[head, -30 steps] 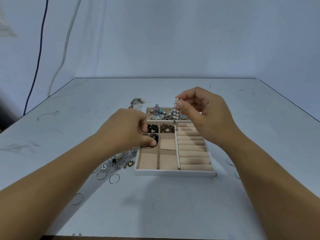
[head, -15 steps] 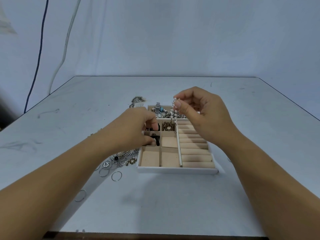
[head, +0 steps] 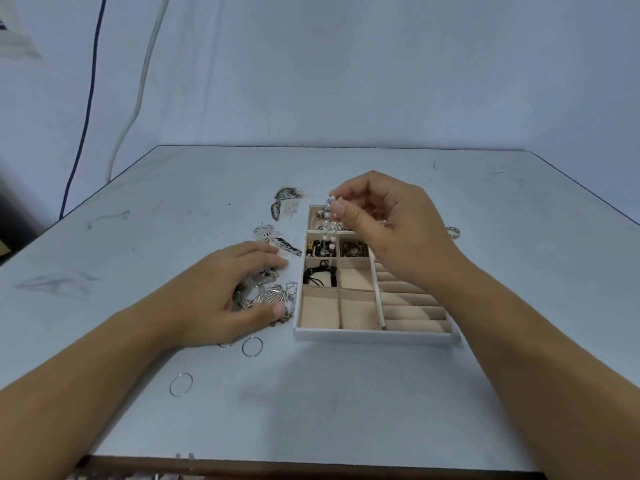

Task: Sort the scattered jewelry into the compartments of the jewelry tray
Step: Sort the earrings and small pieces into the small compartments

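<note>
The pale worktop [head: 346, 393] carries a white jewelry tray [head: 374, 336] with beige compartments near its middle. The right hand [head: 388, 230] hovers over the tray's far end, thumb and fingers pinching a pearl strand [head: 329, 233] that dangles above the far-left compartments. The left hand [head: 228, 292] lies just left of the tray, fingers loosely spread over a pile of silver jewelry [head: 273, 294], thumb at the pile's near edge. A black cord piece [head: 320, 276] sits in a left-column compartment. Two thin hoops [head: 252, 347] lie near the left wrist, and a small ring [head: 452, 232] lies right of the tray.
</note>
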A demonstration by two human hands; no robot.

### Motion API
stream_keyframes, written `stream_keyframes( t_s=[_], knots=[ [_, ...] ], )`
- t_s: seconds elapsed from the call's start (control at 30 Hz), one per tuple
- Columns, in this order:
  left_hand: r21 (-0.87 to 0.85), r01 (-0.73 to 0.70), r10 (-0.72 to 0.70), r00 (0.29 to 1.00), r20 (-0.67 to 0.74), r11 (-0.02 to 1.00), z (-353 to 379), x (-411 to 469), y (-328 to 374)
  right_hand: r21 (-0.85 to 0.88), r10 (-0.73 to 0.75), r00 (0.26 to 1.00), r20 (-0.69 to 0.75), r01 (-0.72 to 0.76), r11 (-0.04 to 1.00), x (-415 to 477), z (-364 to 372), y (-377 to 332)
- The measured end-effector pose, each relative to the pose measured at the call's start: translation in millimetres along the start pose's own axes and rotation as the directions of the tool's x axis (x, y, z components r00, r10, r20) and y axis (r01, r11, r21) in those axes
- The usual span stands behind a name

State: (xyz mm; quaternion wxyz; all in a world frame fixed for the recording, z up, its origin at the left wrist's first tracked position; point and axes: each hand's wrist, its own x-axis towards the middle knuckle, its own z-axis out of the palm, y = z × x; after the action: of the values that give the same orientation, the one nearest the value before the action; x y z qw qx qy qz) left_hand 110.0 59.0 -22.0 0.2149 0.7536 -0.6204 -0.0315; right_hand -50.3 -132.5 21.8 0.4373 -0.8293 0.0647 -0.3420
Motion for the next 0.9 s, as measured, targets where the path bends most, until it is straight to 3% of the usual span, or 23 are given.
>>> stream_keyframes(
  t_s=[0.2,0.47,0.67,0.9],
  knots=[
    [0.001,-0.004,0.004,1.000,-0.018,1.000,5,1,-6,-0.056,0.038,0.998,0.041,-0.035,0.998,-2,11,5],
    [-0.020,-0.021,0.020,1.000,-0.018,1.000,5,1,-10,-0.260,0.153,0.978,0.144,-0.112,0.959,-12,15,16],
    [-0.012,-0.013,0.013,1.000,-0.008,1.000,5,2,-10,-0.411,0.171,0.956,0.237,-0.061,0.910,-14,17,12],
    [-0.016,-0.003,0.003,1.000,-0.007,1.000,5,1,-9,-0.465,0.066,0.954,0.294,0.082,0.882,-14,17,9]
  ],
)
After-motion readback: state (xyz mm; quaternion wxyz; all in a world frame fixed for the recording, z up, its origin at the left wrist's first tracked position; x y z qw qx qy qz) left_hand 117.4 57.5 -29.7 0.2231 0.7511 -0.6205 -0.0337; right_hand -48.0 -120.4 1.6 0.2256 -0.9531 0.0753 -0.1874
